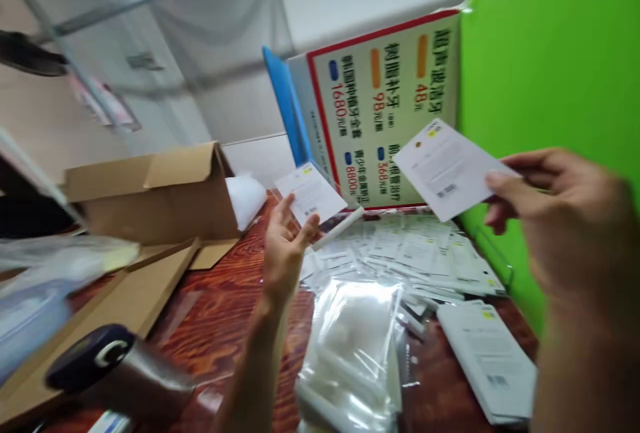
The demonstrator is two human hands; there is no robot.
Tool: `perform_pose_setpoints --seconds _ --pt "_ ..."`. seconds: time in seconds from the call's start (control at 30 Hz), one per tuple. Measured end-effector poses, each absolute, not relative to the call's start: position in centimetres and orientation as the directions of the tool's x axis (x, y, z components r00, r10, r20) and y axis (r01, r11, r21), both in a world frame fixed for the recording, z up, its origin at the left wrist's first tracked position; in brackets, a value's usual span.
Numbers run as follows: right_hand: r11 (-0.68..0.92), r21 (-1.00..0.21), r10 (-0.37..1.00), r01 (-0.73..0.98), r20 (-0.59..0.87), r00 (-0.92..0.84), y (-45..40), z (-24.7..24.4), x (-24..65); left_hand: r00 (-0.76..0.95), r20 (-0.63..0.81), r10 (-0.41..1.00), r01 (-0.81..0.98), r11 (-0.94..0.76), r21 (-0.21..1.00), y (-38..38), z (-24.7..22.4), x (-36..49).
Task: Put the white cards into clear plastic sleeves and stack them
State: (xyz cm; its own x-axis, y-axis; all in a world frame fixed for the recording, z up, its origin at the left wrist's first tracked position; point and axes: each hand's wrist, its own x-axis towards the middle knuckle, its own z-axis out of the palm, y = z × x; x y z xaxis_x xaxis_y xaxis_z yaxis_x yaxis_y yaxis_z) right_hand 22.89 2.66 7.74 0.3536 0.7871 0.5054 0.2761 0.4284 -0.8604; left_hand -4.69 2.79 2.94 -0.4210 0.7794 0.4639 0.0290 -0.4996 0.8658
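Note:
My right hand point(560, 200) pinches a white card point(450, 170) by its right corner; it bears a yellow mark, small print and a barcode. Held between the thumb and fingers of my left hand point(287, 246) is a similar white card point(313, 196). A white strip point(340, 228) shows beside that card, and I cannot tell whether the two are joined. Below my hands lies a stack of clear plastic bags point(357, 326). A stack of white cards point(493, 353) rests at the lower right. Many more printed white pieces point(400, 246) are spread behind the bags.
An open cardboard box point(155, 200) stands at the left on the red-brown wooden table point(220, 320). A metal bottle with a dark lid point(125, 373) is at the front left. A printed sign point(380, 113) and a bright green panel point(555, 73) close off the back and right.

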Motion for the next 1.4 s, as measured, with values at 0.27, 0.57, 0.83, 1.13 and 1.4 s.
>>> perform_pose_setpoints --seconds 0.27,0.57,0.83,1.13,1.4 --pt "0.482 -0.842 0.773 0.242 0.538 0.335 3.1 8.3 23.8 0.111 0.131 0.985 0.780 -0.167 0.603 3.2 0.3 -2.9" --pt "0.458 -0.823 0.780 0.335 0.553 0.293 3.7 7.8 23.5 0.035 -0.136 0.990 0.905 0.026 0.424 3.4 -1.2 -5.2" --pt "0.475 -0.802 0.812 0.362 0.558 0.171 3.1 7.9 21.8 0.014 -0.001 1.000 0.577 -0.008 0.816 5.8 -2.8 -6.1" --pt "0.495 -0.782 0.869 0.378 0.444 -0.219 3.3 7.2 19.3 -0.417 0.185 0.890 -0.172 -0.277 0.945 5.1 0.2 -5.9" --pt "0.431 -0.851 0.879 0.300 0.321 -0.352 3.2 6.0 15.9 -0.554 0.162 0.816 -0.432 -0.449 0.782 3.8 2.5 -6.9"
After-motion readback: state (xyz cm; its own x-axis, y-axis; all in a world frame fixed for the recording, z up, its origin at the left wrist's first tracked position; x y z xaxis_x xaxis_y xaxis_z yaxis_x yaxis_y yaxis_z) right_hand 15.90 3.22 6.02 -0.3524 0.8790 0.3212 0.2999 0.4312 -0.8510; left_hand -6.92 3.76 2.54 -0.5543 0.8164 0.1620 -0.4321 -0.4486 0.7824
